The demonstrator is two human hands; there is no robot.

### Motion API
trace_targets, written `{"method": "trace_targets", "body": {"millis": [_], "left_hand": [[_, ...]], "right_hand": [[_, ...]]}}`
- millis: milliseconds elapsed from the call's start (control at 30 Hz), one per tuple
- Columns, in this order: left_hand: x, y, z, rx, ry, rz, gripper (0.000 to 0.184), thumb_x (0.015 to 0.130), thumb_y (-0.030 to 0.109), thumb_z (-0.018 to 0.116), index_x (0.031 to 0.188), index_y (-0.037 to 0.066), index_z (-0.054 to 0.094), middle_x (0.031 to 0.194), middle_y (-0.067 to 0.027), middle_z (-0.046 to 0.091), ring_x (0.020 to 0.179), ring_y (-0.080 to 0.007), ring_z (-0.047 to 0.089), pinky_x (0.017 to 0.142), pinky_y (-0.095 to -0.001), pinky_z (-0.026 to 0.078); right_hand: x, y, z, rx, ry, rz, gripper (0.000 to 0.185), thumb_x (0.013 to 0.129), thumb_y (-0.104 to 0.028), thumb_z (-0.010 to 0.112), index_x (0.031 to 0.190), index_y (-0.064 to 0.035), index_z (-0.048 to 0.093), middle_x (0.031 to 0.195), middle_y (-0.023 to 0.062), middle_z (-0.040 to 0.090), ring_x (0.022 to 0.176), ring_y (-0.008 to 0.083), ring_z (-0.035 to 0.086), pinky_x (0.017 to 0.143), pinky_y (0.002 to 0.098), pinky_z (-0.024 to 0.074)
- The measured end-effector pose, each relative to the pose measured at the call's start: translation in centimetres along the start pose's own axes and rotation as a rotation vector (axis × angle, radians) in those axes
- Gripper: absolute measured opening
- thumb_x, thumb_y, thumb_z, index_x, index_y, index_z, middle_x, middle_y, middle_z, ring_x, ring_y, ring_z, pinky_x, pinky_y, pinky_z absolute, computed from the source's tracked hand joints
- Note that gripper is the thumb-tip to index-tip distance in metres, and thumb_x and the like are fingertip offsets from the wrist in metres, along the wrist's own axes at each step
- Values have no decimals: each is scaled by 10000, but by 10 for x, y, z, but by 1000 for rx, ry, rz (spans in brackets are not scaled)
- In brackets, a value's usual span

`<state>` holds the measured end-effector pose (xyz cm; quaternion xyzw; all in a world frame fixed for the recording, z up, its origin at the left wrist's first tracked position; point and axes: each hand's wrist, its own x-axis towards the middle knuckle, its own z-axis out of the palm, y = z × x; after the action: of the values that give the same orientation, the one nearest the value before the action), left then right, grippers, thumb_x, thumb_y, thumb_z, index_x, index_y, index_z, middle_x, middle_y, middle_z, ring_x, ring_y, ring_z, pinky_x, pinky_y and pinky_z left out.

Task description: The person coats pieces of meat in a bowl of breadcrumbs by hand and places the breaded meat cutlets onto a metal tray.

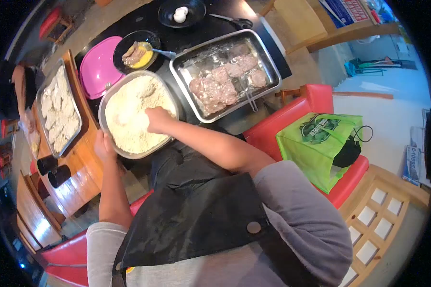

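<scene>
A whitish plastic tub full of pale breadcrumbs sits at the near edge of the black table. My left hand grips the tub's near left side. Inside the tub, my right hand presses down into the crumbs, its fingers curled; whatever lies under them is hidden. To the right, a metal tray holds several flattened raw meat pieces and tongs. Behind the tub, a black bowl contains meat in yellow beaten egg, with a utensil handle sticking out over its rim.
A pink lid lies left of the bowl. Farther back are a black bowl with eggs and scissors. On the wooden table, another person's hand is beside a tray of coated pieces. A green bag rests on the red seat.
</scene>
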<state>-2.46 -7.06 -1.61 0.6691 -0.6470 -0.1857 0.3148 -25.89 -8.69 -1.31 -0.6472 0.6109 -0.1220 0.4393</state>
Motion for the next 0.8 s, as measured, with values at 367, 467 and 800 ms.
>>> {"method": "trace_targets", "body": {"millis": [367, 467, 800], "left_hand": [[-4, 14, -6, 56, -78, -49, 373, 896, 345, 364, 898, 32, 566, 793, -188, 577, 746, -339, 551, 660, -395, 421], [0, -9, -2, 140, -138, -41, 415, 903, 373, 336, 915, 39, 582, 810, -176, 595, 740, -344, 555, 666, -416, 425], [5, 17, 21, 77, -151, 160, 356, 860, 318, 367, 744, 5, 492, 664, -181, 460, 630, -357, 462, 551, -434, 362]], "right_hand": [[49, -9, 27, -57, 48, -366, 244, 646, -159, 715, 796, 13, 628, 796, 219, 614, 767, 381, 595, 702, 454, 473], [44, -14, 10, -34, 79, -331, 290, 720, -255, 613, 750, 32, 645, 736, 226, 619, 710, 364, 606, 652, 452, 485], [22, -42, -3, 39, 95, -753, 269, 864, -248, 453, 894, 12, 515, 815, 232, 570, 706, 363, 574, 631, 458, 463]]}}
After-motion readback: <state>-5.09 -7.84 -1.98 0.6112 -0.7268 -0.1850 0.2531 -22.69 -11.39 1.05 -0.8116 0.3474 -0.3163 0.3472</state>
